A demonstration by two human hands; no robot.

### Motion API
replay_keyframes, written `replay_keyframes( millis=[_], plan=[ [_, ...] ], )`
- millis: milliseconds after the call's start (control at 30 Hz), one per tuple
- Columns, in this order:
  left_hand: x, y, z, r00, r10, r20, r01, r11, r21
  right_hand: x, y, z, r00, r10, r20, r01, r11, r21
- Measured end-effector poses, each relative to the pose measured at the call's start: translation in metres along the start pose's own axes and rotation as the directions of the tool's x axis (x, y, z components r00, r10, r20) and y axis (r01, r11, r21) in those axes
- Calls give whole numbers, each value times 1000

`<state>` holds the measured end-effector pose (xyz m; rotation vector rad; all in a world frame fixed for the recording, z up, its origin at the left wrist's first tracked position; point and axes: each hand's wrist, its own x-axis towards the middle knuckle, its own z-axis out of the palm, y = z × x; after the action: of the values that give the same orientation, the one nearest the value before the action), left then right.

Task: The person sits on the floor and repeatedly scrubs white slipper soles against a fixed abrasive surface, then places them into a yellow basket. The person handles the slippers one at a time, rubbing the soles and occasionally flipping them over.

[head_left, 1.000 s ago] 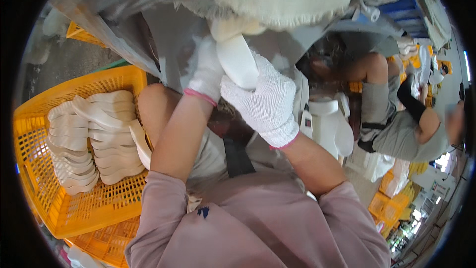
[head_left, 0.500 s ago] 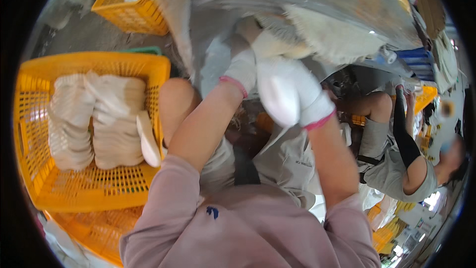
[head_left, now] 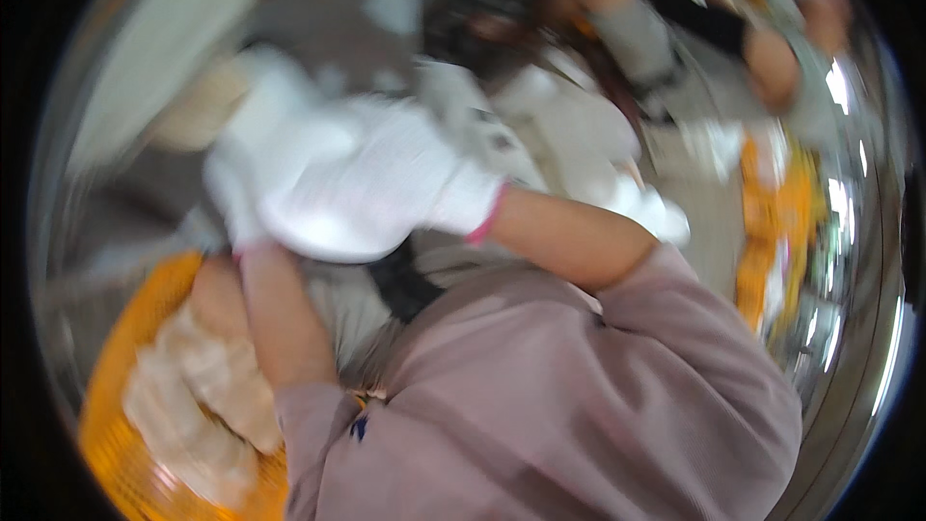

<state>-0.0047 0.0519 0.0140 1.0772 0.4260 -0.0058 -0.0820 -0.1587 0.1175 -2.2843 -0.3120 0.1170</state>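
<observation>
Both my hands wear white gloves with pink cuffs and are smeared by motion. My right hand (head_left: 410, 164) reaches in from the right, wrapped about a smooth white sole-shaped piece (head_left: 323, 236) whose rounded edge shows beneath it. My left hand (head_left: 246, 169) lies close against the same piece at its left; its fingers are too blurred to read. Beyond the left hand is a blurred tan rounded thing (head_left: 203, 104), of a kind I cannot make out. White glove and white piece blend together, so their exact contact is unclear.
A yellow plastic crate (head_left: 101, 415) at the lower left holds stacks of cream-coloured pieces (head_left: 183, 396). Whitish things (head_left: 569, 125) lie right of my knees. Another person (head_left: 714, 58) in a black sleeve sits at the upper right. Yellow crates (head_left: 762, 232) stand farther right.
The view has swung to the right, so the crate sits lower left and the other person higher. My hands have left the pale fleecy material under the plastic sheet, with the white piece between them.
</observation>
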Motion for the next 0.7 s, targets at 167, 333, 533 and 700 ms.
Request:
replay_keyframes(
  millis=[167,333,533,700],
  plan=[
    [-38,-14,31,855,-344,387,236,924,301,-137,66,-95,968,71,-240,-110,982,-153],
    [-25,-54,66,781,-540,313,271,745,609,-356,165,-172,266,450,-853,-705,694,147],
    [-10,-83,47,845,-506,170,231,635,737,-483,221,-76,-124,924,-362,-935,14,355],
    [-4,-89,20,876,-481,28,232,471,851,-504,241,-62,-62,973,-220,-926,26,376]
  ],
)
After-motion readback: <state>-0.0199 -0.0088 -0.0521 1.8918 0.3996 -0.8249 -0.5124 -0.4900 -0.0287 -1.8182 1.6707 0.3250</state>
